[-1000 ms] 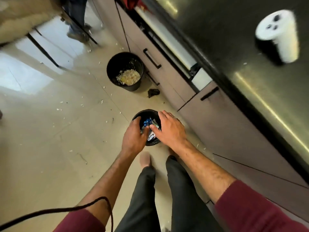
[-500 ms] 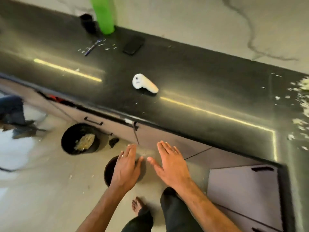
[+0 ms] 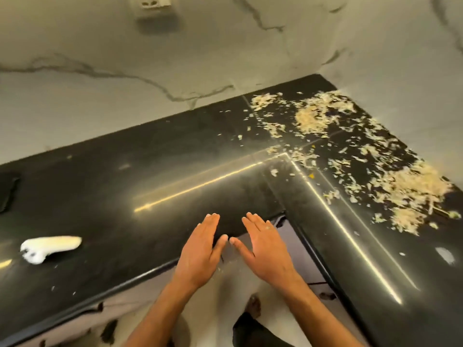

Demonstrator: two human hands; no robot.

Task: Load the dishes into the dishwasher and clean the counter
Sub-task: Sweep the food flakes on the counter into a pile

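Note:
A black L-shaped counter (image 3: pixel 155 186) fills the view. Pale food scraps (image 3: pixel 313 118) lie scattered and heaped over its far right corner and down its right arm (image 3: pixel 411 191). My left hand (image 3: pixel 200 254) and my right hand (image 3: pixel 265 249) are held side by side above the counter's front edge at the inner corner, palms down, fingers straight, thumbs almost touching. Both hands are empty. No dishes or dishwasher are in view.
A white handheld device (image 3: pixel 47 247) lies on the counter at the left. A dark flat object (image 3: pixel 8 194) sits at the far left edge. A marble wall (image 3: pixel 125 83) with a socket (image 3: pixel 154 5) backs the counter. Cabinet fronts (image 3: pixel 295 249) show below.
I have risen from the bins on the floor and turned right toward the counter corner. Both hands have lifted from the bin, empty, up to the counter edge.

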